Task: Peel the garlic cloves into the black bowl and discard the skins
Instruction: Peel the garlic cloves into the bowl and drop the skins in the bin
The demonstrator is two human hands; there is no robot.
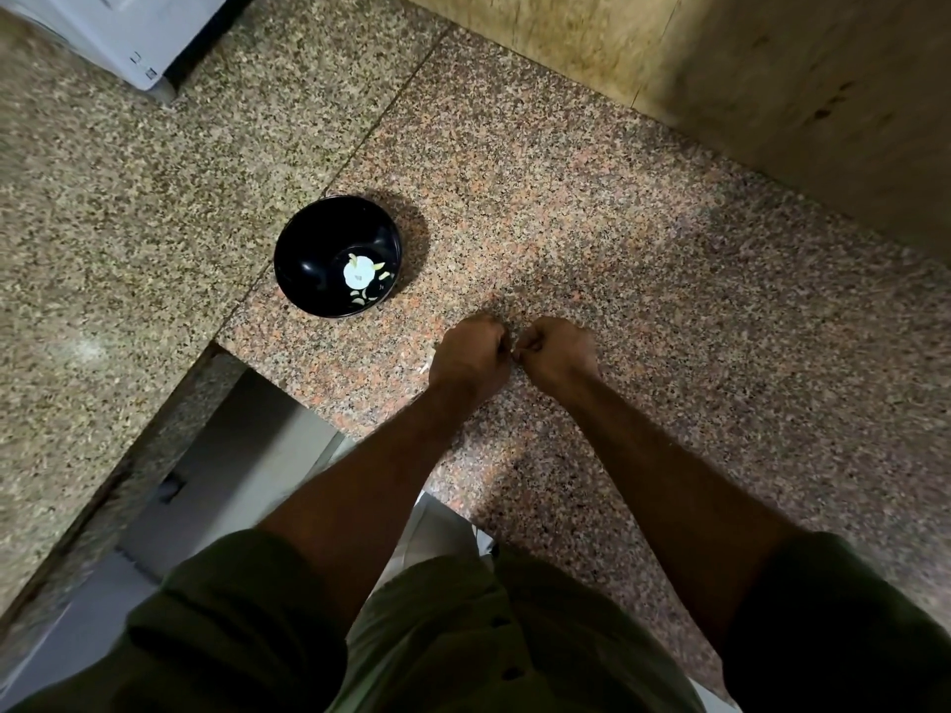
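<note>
Black bowl (337, 256), left of centre on speckled table (643, 259); garlic (358, 274) inside. Left hand (469, 355) and right hand (558, 349) knuckle to knuckle, lower right of bowl; fingers curled, contents hidden. Left hand nearer bowl.

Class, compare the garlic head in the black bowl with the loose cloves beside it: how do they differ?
The garlic head is larger, rounded and bright white; the loose cloves are smaller, slimmer and yellowish. The head sits mid-bowl; the cloves lie nearer the rim. Both rest inside the black bowl.
</note>
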